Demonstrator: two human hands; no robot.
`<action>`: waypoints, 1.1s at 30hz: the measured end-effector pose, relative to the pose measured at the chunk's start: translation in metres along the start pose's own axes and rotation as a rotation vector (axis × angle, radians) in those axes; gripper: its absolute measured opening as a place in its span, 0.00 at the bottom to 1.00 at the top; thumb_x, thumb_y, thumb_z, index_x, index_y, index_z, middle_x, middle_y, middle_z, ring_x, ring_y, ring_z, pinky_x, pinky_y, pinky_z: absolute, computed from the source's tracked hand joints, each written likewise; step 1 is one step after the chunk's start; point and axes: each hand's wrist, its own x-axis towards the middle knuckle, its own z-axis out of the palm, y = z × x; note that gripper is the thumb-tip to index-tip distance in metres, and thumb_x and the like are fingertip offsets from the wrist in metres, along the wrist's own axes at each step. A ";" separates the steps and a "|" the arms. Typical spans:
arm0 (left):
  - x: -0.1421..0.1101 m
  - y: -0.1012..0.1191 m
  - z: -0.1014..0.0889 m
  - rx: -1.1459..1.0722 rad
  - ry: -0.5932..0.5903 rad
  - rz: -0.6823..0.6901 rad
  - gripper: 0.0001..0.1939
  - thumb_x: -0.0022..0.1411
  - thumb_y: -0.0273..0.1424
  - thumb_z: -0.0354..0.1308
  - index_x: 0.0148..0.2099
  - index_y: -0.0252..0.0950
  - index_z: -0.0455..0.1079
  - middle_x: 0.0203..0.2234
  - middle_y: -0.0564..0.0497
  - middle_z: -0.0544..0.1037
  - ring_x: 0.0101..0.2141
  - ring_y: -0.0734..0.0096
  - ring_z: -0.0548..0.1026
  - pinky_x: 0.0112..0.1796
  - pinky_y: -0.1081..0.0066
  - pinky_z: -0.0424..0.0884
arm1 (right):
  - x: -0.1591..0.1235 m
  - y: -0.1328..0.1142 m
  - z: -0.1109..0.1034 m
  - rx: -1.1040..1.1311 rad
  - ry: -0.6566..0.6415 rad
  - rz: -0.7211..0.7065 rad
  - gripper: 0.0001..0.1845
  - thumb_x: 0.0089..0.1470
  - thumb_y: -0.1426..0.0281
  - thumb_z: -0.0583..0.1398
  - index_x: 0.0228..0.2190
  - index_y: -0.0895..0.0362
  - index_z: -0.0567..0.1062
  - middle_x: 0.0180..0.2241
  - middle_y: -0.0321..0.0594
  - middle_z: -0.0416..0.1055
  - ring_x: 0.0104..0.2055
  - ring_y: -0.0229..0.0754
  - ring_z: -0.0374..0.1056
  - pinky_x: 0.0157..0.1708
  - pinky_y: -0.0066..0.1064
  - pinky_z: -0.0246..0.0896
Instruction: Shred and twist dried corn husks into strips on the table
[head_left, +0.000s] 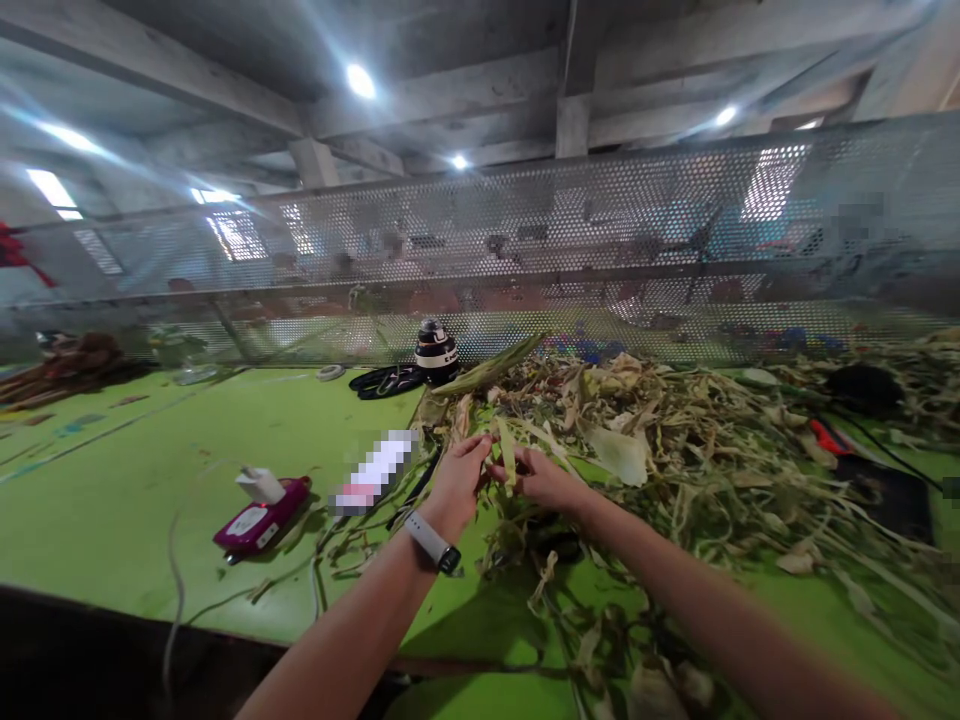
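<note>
A pale green strip of corn husk (pixel 508 452) stands between my two hands over the green table. My left hand (pixel 466 472), with a watch (pixel 433 541) on its wrist, is closed in a pinch at the strip's left side. From the right, my right hand (pixel 541 480) grips the lower part of the strip, its fingers bent inward. Their exact hold is small and partly hidden. Just beyond and to the right lies a heap of dried corn husks (pixel 697 430), and more loose strips hang below my hands.
Left of my hands are a phone with a blurred screen (pixel 375 472) and a purple power strip (pixel 262 520) with a white charger (pixel 260 486). A dark bottle (pixel 436 352) and a coiled black cable (pixel 384 382) stand near the perforated metal divider (pixel 525 230). A black pouch (pixel 885 495) lies at right.
</note>
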 end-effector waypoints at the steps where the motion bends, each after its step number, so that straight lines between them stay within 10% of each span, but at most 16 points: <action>1: 0.000 -0.001 0.000 0.009 -0.009 0.009 0.04 0.47 0.26 0.60 0.29 0.33 0.69 0.21 0.56 0.72 0.15 0.83 0.65 0.18 0.79 0.63 | 0.000 -0.001 0.001 0.058 -0.019 -0.012 0.18 0.44 0.57 0.61 0.30 0.59 0.73 0.23 0.35 0.66 0.29 0.38 0.61 0.31 0.29 0.59; 10: 0.009 -0.011 -0.007 0.209 -0.075 0.194 0.04 0.47 0.29 0.58 0.25 0.33 0.68 0.15 0.56 0.70 0.17 0.78 0.66 0.19 0.77 0.62 | -0.002 -0.016 -0.007 0.106 0.044 -0.070 0.12 0.44 0.61 0.61 0.23 0.58 0.71 0.23 0.33 0.64 0.29 0.37 0.60 0.34 0.30 0.58; 19: -0.008 -0.012 -0.008 0.555 -0.275 0.530 0.11 0.56 0.28 0.51 0.41 0.35 0.70 0.21 0.51 0.73 0.18 0.74 0.68 0.21 0.74 0.63 | -0.003 -0.032 -0.028 0.170 0.248 0.032 0.13 0.45 0.60 0.58 0.21 0.56 0.65 0.14 0.26 0.51 0.16 0.30 0.45 0.17 0.24 0.38; 33: -0.017 -0.008 -0.008 0.432 -0.394 0.165 0.11 0.49 0.36 0.61 0.28 0.32 0.74 0.21 0.48 0.76 0.23 0.71 0.74 0.22 0.76 0.65 | -0.007 -0.043 -0.025 0.328 0.171 0.056 0.16 0.44 0.58 0.62 0.20 0.57 0.66 0.11 0.24 0.49 0.14 0.27 0.41 0.14 0.24 0.32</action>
